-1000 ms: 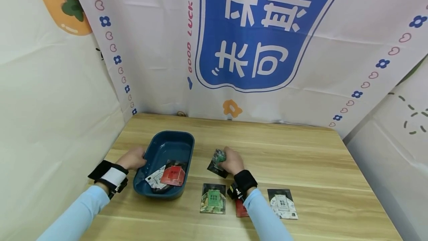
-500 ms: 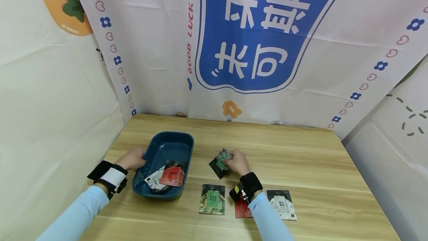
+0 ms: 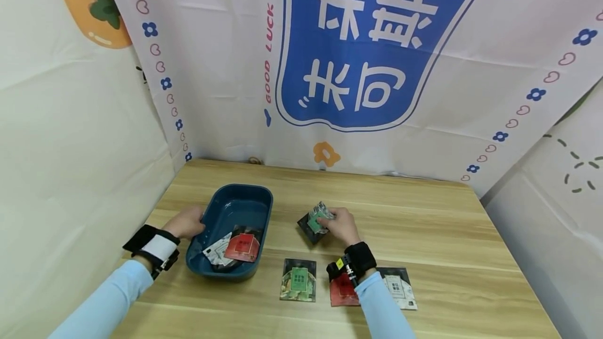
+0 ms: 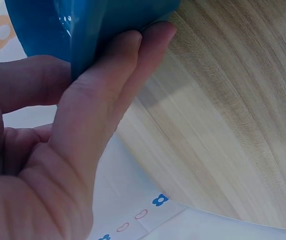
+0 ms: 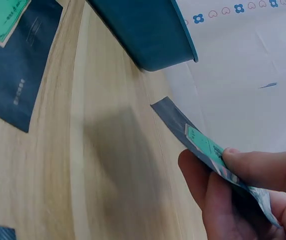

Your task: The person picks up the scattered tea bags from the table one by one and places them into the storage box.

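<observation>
My left hand [image 3: 187, 222] grips the left rim of a dark blue plastic tub [image 3: 269, 213]. In the left wrist view the tub's wall [image 4: 85, 45] sits between thumb and fingers. My right hand [image 3: 343, 225] pinches a flat packet with a green label [image 3: 316, 222], thumb on its printed face; the right wrist view shows this packet [image 5: 175, 120] raised off the wood. A red packet [image 3: 243, 245] overlaps a white packet [image 3: 218, 250] inside the tub, with something dark partly visible beneath.
In front lie another green-label packet [image 3: 299, 280], a red packet [image 3: 341, 292] partly covered by the right wrist strap, and a white packet [image 3: 400, 286] partly behind the sleeve. A printed cloth [image 3: 226, 98] hangs behind the wooden table [image 3: 433, 224].
My right hand has shifted a little to the right with the green-label packet, whose printed face now shows more. The left hand and the tub stay nearly where they were.
</observation>
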Demonstrator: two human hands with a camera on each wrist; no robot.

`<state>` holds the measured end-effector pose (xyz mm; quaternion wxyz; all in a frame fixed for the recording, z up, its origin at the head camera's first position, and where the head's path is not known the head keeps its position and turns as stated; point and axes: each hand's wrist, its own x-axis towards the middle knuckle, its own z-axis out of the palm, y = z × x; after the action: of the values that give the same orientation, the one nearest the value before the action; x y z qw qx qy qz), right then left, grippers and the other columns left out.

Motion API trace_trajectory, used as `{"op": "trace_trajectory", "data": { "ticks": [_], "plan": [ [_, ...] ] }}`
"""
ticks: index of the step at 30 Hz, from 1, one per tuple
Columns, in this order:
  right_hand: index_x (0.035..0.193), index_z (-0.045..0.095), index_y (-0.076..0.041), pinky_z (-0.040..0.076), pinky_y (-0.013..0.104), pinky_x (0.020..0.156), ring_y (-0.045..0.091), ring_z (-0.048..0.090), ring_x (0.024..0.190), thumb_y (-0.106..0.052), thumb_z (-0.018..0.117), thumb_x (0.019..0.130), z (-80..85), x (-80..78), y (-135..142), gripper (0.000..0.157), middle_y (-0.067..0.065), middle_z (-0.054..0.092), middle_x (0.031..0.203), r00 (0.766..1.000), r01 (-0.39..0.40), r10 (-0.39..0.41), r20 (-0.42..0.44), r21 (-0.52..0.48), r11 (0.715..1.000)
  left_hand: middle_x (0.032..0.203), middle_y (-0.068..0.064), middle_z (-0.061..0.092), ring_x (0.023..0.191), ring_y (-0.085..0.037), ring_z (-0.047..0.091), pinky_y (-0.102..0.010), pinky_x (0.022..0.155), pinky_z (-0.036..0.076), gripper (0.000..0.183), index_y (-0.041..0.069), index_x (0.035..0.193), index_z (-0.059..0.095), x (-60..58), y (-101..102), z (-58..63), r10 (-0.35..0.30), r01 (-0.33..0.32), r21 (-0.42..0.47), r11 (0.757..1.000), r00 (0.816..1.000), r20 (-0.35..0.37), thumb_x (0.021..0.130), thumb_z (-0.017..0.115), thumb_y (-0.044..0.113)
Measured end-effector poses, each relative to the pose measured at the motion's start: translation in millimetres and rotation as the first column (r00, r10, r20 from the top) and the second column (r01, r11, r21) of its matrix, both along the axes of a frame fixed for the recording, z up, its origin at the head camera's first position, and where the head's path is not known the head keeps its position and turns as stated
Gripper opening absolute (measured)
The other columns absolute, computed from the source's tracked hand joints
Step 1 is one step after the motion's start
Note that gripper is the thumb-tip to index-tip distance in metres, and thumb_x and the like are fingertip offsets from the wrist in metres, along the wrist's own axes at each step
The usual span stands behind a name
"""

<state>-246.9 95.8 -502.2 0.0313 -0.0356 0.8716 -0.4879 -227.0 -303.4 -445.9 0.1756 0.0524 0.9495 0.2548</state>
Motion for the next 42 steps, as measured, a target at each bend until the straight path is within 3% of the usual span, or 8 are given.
{"op": "trace_trajectory", "data": {
  "ticks": [10, 19, 26, 35, 42],
  "plan": [
    [0.111, 0.074, -0.002, 0.046, 0.023, 0.062, 0.01, 0.06, 0.069, -0.014, 0.072, 0.089, -3.2, 1.2, -5, 0.026, 0.01, 0.074, 0.088, 0.999, 0.016, -0.011, 0.046, -0.104, 0.994, 0.066, -0.005, 0.055, 0.056, -0.016, 0.053, -0.026, 0.051, 0.045, 0.011, -0.001, 0.077, 0.056, 1.6, 0, 0.9, 0.008, -0.008, -0.01, 1.0, 1.0, 0.0, 0.085, 0.051, -0.006],
    [0.103, 0.075, -0.002, 0.046, 0.025, 0.059, 0.009, 0.058, 0.064, -0.016, 0.071, 0.09, -2.4, 0.9, -9, 0.019, 0.008, 0.073, 0.082, 0.996, 0.066, -0.053, 0.076, -0.178, 0.982, 0.068, -0.007, 0.056, 0.057, -0.017, 0.054, -0.027, 0.052, 0.046, 0.01, -0.002, 0.079, 0.057, 1.9, 0, 1.8, 0.017, -0.017, -0.01, 1.0, 1.0, 0.005, 0.086, 0.051, -0.006],
    [0.102, 0.072, 0.005, 0.055, 0.033, 0.068, 0.007, 0.062, 0.066, -0.012, 0.065, 0.094, -3.3, 1.4, -11, 0.02, 0.011, 0.074, 0.083, 0.992, 0.061, -0.022, 0.126, -0.321, 0.945, 0.067, -0.006, 0.055, 0.057, -0.016, 0.053, -0.027, 0.052, 0.045, 0.01, -0.001, 0.078, 0.056, 1.7, -1, 1.2, 0.003, -0.003, -0.012, 1.0, 1.0, -0.004, 0.086, 0.051, -0.006],
    [0.103, 0.073, 0.004, 0.056, 0.037, 0.071, 0.008, 0.063, 0.067, -0.012, 0.064, 0.094, -2.2, 4.0, -13, 0.02, 0.006, 0.073, 0.082, 0.99, 0.064, -0.015, 0.138, -0.352, 0.934, 0.07, -0.008, 0.057, 0.059, -0.018, 0.056, -0.027, 0.054, 0.047, 0.009, -0.004, 0.082, 0.058, 2.2, 0, 6.1, 0.008, -0.007, -0.028, 1.0, 1.0, 0.015, 0.087, 0.051, -0.005],
    [0.104, 0.07, 0.007, 0.057, 0.036, 0.071, 0.007, 0.063, 0.068, -0.012, 0.063, 0.095, -3.0, 5.8, -14, 0.022, 0.008, 0.072, 0.083, 0.99, 0.053, 0.003, 0.144, -0.38, 0.924, 0.07, -0.007, 0.056, 0.059, -0.017, 0.055, -0.027, 0.053, 0.047, 0.009, -0.003, 0.081, 0.057, 0.9, 0, 2.9, 0.005, -0.004, -0.028, 1.0, 1.0, 0.013, 0.087, 0.051, -0.005]
  ]
}}
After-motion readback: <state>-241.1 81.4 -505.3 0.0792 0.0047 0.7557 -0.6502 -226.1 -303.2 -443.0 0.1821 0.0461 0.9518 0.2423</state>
